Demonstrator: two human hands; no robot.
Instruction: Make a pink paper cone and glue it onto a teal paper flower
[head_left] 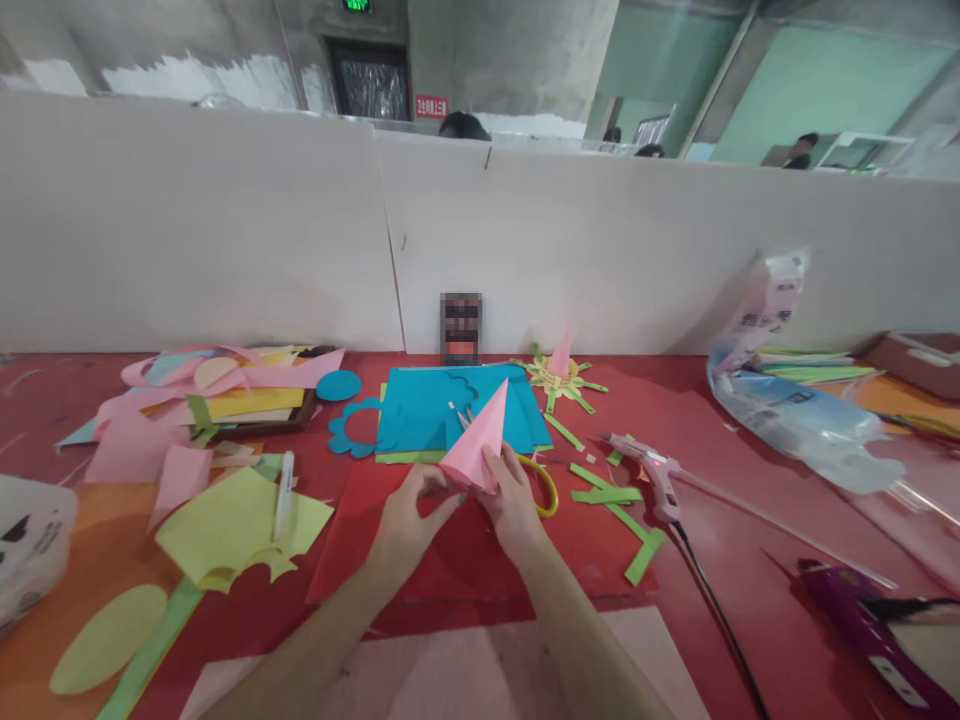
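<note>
the red counter runs up to the white partition at its far edge, with a pale pink sheet towards the near edge. a red sheet lies in from there, and blue sheets lie beyond it, near the far edge. over the red sheet, the right hand has its grip closed round the lower side of a pink paper cone, thumb on the front, tip pointing up and slightly away. the left hand has its thumb and finger drawn close at the cone's open base; i cannot tell whether that grip is fully closed or has hold of the rim. the step in hand looks like shaping the cone or tidying its base. the next move seems to call for a light hold, since a hard squeeze could crease the paper, and for an even rim. towards the right edge, the pink glue gun lies untouched. a flower piece near the far edge bears a similar, smaller-looking cone. yellow-handled scissors sit partly behind the right hand, beside green strips.
</note>
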